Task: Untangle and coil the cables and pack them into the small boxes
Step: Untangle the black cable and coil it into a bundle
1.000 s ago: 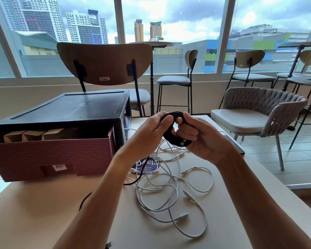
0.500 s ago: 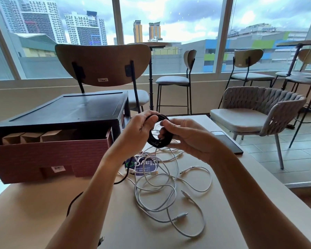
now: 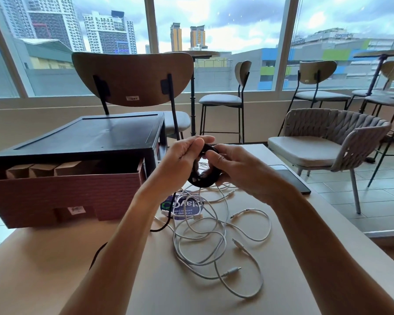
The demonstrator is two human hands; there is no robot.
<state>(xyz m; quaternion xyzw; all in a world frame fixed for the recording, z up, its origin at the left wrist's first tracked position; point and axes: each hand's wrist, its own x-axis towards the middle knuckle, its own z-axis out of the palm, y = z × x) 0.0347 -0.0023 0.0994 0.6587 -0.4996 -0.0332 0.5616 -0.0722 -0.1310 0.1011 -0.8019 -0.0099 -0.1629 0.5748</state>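
Gripping black coil: left hand, right hand, above table.

Across my beige table a wooden-backed chair faces me, its back to the window. A dark phone lies flat near the table's right edge. A round blue sticker sits mid-table. To the right stands a woven grey armchair, and bar stools line the far glass.
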